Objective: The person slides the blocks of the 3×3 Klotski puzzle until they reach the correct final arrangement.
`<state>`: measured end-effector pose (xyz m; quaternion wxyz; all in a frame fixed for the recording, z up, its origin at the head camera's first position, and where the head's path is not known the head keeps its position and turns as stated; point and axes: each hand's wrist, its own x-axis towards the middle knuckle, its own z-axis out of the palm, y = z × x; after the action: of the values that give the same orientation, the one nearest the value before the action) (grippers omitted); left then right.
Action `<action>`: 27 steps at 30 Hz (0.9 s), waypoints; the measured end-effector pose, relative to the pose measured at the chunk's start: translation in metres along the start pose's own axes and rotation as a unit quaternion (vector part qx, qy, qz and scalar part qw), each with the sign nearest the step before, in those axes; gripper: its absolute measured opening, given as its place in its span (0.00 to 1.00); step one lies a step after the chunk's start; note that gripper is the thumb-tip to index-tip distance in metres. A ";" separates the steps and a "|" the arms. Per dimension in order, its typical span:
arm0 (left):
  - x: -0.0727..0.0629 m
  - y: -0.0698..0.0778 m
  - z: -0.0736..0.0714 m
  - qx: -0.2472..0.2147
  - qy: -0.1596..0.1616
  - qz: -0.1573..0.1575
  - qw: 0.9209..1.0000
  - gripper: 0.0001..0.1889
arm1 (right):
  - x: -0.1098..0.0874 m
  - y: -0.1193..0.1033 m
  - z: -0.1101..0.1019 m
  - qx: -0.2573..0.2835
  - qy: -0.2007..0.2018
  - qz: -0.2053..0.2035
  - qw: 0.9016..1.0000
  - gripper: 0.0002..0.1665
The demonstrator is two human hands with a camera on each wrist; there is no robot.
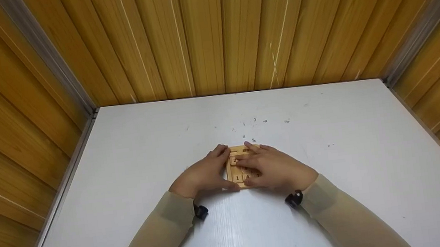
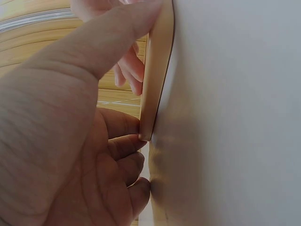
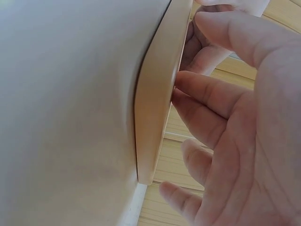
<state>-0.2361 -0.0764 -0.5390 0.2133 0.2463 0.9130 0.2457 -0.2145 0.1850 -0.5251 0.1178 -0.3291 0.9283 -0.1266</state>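
Note:
A wooden sliding number puzzle lies flat on the white table, its tiles printed with dark digits. The tile marked 2 and the tile marked 1 show between the hands. My left hand grips the tray's left side, thumb at the near edge and fingers at the far corner. Over the right part of the puzzle lies my right hand, fingertips touching the tiles and hiding several of them. In the right wrist view, two fingertips of the right hand meet the top of the puzzle.
The white table has small dark marks beyond the puzzle. Yellow wood-look panels stand behind it and at both sides. A black wrist strap sits on the left wrist, another on the right.

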 end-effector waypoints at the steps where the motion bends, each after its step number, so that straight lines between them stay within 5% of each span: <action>1: 0.000 0.000 0.000 0.000 0.000 0.000 1.000 0.70 | 0.000 0.000 0.000 0.000 -0.001 0.000 1.000 0.39; 19: 0.001 -0.001 0.001 0.003 -0.001 -0.001 1.000 0.70 | -0.002 -0.004 -0.004 0.020 -0.013 0.008 1.000 0.44; 27: 0.000 0.000 0.000 0.006 -0.001 -0.003 1.000 0.71 | -0.003 -0.009 -0.011 -0.005 0.002 -0.045 0.999 0.37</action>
<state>-0.2359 -0.0763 -0.5392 0.2138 0.2452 0.9149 0.2389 -0.2104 0.1818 -0.5118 0.1082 -0.3710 0.9134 -0.1277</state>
